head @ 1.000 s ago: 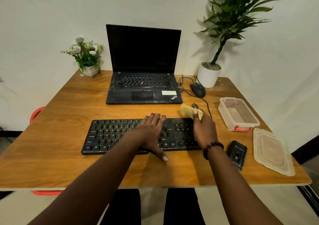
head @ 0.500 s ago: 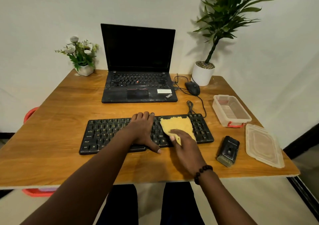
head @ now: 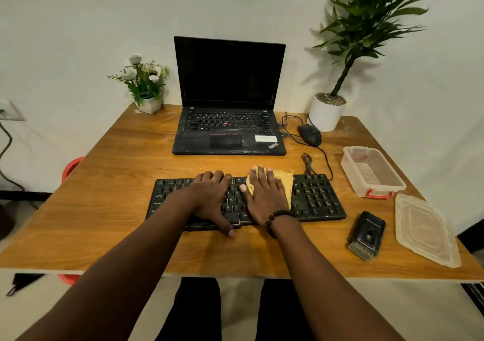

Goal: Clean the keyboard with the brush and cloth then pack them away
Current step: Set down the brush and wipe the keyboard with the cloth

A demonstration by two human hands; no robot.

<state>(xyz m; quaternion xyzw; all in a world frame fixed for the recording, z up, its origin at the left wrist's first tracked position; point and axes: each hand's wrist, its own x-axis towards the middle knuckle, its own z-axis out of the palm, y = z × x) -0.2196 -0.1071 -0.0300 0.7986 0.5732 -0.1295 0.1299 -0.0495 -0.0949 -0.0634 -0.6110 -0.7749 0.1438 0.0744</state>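
Keyboard: the black keyboard lies flat on the wooden worktop, in front of the laptop, and serves here as your landmark.
Left hand: your left hand rests palm down on the middle of the keyboard, fingers spread loosely, thumb reaching past the near edge onto the worktop. Its grip holds nothing.
Right hand: your right hand lies flat, just right of the left one, pressing the cloth onto the keys. The fingers are stretched out and close together rather than curled; this is a flat press, not a pinch.
Cloth: the yellow cloth sits under your right palm, over the keyboard's centre-right keys. Its far edge pokes past the keyboard's back edge, and its right side shows beside your hand.
Brush: the black brush lies on the worktop off the keyboard's near-right corner, apart from it, bristles toward you.
Container: the clear box with a red clip stands right of the keyboard, open.
Lid: the clear lid lies flat, right of the brush.
Mouse: the black mouse sits beyond the keyboard's right end.
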